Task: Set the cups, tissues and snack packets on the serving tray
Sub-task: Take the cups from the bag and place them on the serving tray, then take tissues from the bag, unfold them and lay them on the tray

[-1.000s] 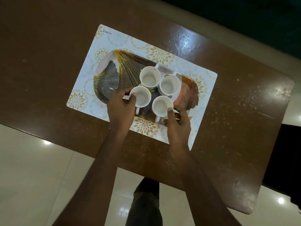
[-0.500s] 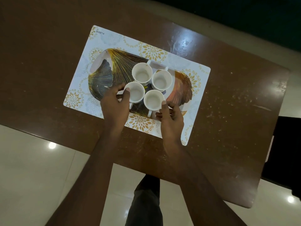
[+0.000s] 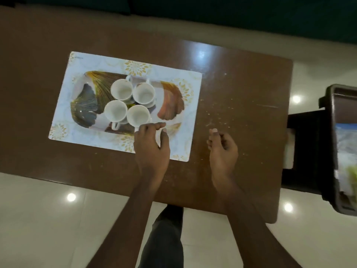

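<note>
Several white cups (image 3: 121, 89) stand close together on the leaf-patterned serving tray (image 3: 85, 105), which lies on a white and gold placemat (image 3: 81, 60). My left hand (image 3: 151, 146) hovers at the tray's near edge, fingers loosely apart, its fingertips beside the handle of the nearest cup (image 3: 138, 115); it holds nothing. Over the bare table to the right of the placemat is my right hand (image 3: 223, 147), fingers loosely curled and empty. No tissues are visible. Blurred packets (image 3: 345, 151) lie in a dark bin at the right edge.
The brown table (image 3: 241, 93) ends just below my wrists and at the right, with glossy floor beyond. A dark bin (image 3: 330, 132) stands off the table's right end. My leg shows below the table edge.
Both hands have let go of the front cups and drawn back. The right hand has swung right, off the placemat. The view has shifted right, and the bin has come into sight.
</note>
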